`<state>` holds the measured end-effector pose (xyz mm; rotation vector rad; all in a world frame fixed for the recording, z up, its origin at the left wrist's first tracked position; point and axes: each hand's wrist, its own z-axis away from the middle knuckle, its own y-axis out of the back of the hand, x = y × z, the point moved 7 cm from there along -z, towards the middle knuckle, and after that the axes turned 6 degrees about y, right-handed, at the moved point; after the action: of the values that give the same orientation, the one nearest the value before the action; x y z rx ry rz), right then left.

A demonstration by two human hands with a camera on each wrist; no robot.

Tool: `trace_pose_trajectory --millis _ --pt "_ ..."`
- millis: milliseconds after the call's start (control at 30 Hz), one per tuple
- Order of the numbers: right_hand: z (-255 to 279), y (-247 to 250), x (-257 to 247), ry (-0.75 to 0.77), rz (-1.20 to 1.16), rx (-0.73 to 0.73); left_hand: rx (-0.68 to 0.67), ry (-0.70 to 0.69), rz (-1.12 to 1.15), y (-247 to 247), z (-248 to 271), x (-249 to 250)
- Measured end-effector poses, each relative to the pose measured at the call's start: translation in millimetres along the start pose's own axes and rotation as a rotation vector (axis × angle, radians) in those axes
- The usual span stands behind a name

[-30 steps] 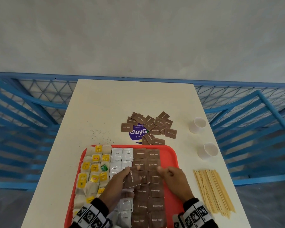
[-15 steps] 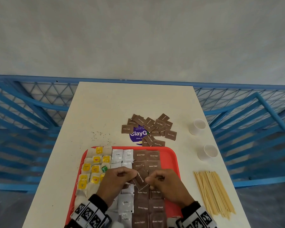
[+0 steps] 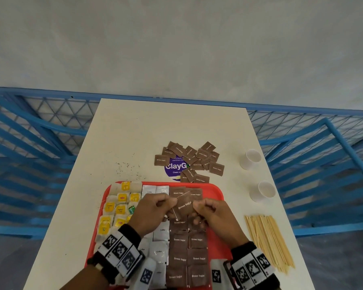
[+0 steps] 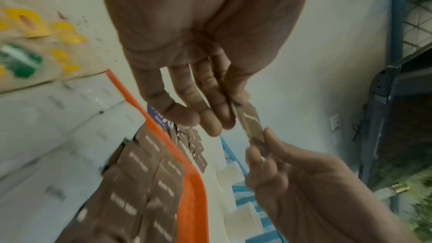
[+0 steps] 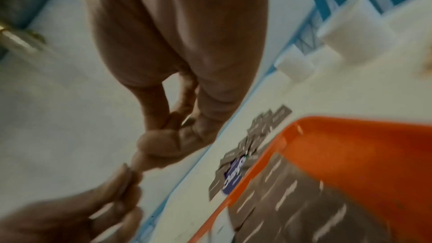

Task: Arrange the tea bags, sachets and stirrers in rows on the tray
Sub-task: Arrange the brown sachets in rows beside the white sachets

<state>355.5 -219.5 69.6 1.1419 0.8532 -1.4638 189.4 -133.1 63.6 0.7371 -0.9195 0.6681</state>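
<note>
A plain grey wall stands behind a blue railing, and in front of it is a long white table (image 3: 134, 130). The red tray (image 3: 219, 190) sits at the near end of the table.

From the head view, the tray holds yellow-tagged tea bags (image 3: 122, 198) on its left side, white sachets (image 3: 160, 251) in the middle, and two rows of brown sugar sachets (image 3: 197, 258) to the right of those. A loose pile of brown sachets (image 3: 190, 161) lies just past the tray's far edge. The wooden stirrers (image 3: 268, 240) lie on the table to the right of the tray, with two white cups (image 3: 250, 159) beyond them. Above the tray's middle, the left hand (image 3: 153, 212) and the right hand (image 3: 214, 214) both pinch one brown sachet (image 3: 184, 206), which is tilted and lifted off the tray.

I think the step is to lay this sachet into the brown rows. To do it well, turn it straight first, line its edges up with the sachets beside it, set it down flat, and let go softly so nothing slides.

The left wrist view shows what the head view hides: the left hand's fingers (image 4: 217, 115) are nearly straight, with the thumb pressing the sachet (image 4: 251, 123) against them, and the right hand's fingertips nip its other end.

The right wrist view is blurry. The right hand's fingers (image 5: 163, 147) are curled tight at a pinch, but the sachet itself is too hidden to see. It does show bare tray floor (image 5: 362, 154) to the right of the brown rows.
</note>
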Motion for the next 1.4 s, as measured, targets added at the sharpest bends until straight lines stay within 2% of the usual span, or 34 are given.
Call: trace_pose_trajectory --millis 67,133,267,333,400,500,633,800,967,1100,1200,1400 --pt "1 2 -5 0.046 0.135 -0.015 -0.042 -0.069 -0.160 -3 -3 6" --pt "2 2 0 0.046 0.155 -0.021 -0.074 -0.059 -0.206 -6 -3 2" --pt "7 5 45 -0.083 0.212 0.009 -0.035 0.045 -0.110 -3 0 -27" --pt "11 3 79 -0.175 0.289 0.017 -0.007 0.061 -0.201 -1 2 -47" --pt "12 -2 107 -0.241 0.331 0.009 -0.036 0.066 -0.302 -6 4 -64" --pt "8 -11 119 -0.256 0.368 -0.014 -0.066 0.087 -0.318 -11 6 -80" --pt "4 -15 115 -0.238 0.432 0.018 -0.095 0.090 -0.314 -13 8 -84" --pt "8 -2 105 -0.213 0.665 0.139 -0.128 0.105 -0.294 -10 9 -87" --pt "1 12 94 -0.159 0.645 0.121 -0.111 0.129 -0.343 7 -3 -86" --pt "-39 39 65 -0.122 0.744 0.111 -0.020 0.055 -0.514 31 -41 -53" --pt "-84 61 39 -0.084 0.748 0.174 0.045 0.023 -0.558 48 -76 -23" --pt "-159 97 28 -0.146 0.822 0.230 0.076 0.034 -0.627 66 -132 -7"
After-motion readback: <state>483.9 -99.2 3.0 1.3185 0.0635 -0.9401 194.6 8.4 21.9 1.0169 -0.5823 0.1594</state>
